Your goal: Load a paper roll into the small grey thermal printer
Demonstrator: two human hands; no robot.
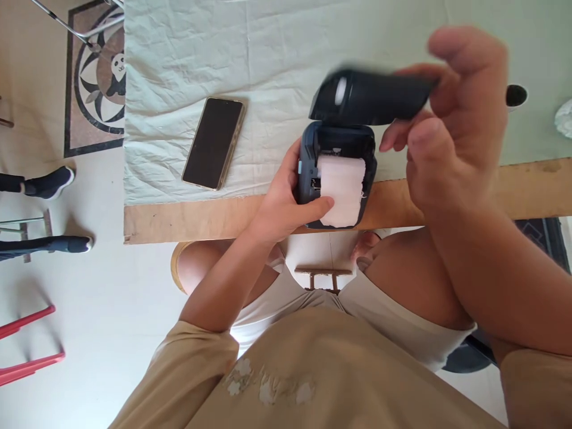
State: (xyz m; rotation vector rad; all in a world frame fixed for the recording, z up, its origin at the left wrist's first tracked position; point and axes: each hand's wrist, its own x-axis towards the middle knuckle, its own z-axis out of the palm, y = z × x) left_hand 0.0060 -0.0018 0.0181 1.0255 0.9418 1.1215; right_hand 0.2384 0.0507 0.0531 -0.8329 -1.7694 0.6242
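Note:
My left hand (290, 205) is closed around the left side of a small dark portable printer (306, 179) at the table's front edge. Its thumb presses on the white paper roll (342, 190) inside the printer's bay. The paper's free end hangs toward me with a ragged edge. Above the bay stands the black printer lid (370, 98), tilted away from the body; whether it is hinged there I cannot tell. My right hand (460, 119), slightly blurred, grips the lid's right end, with some fingers behind it.
On the pale green cloth (179, 53) a smartphone (213, 143) lies left of the printer. A dark-mouthed cup (517, 95) stands at the right. The wooden table edge (192, 217) runs before my knees. Another person's shoes (51, 182) and red stool legs (31, 366) are at the left.

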